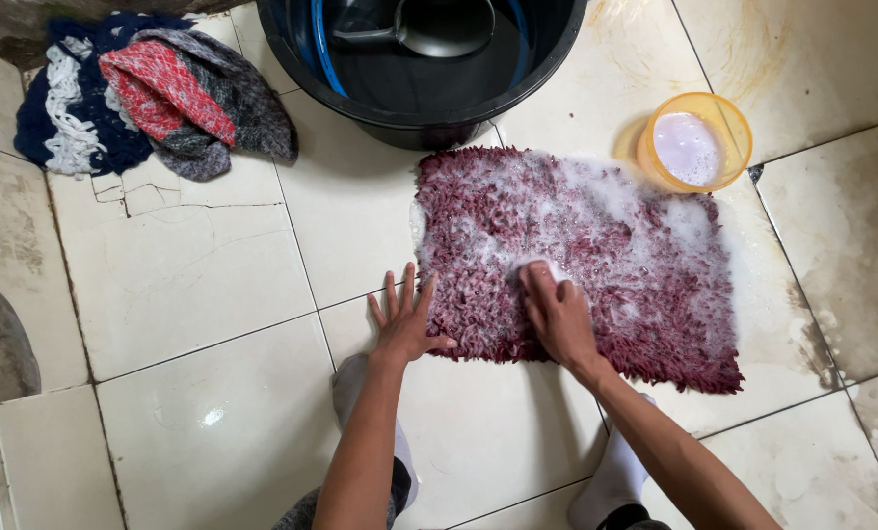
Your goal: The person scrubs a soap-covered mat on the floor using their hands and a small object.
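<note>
Basically: right hand [557,316] curled tight on something pale, hard to tell what, scrubbing soapy maroon rug [596,265] mid-floor. Left hand [404,319] flat, fingers [392,296] spread, pinning rug's nine o'clock edge. Orange cup [696,144] at two o'clock, black tub [424,69] at twelve.

Hands [557,314] on sudsy rug [635,265] (maroon)

Two bare forearms rising from the bottom edge toward the middle of the frame, no sleeves, no watch, rings or bracelets on left hand [403,322] or right hand [558,316]. Short, unpainted fingernails. At lower centre, white socks [611,483] on both feet, with a dark grey trouser hem at the bottom edge.
</note>
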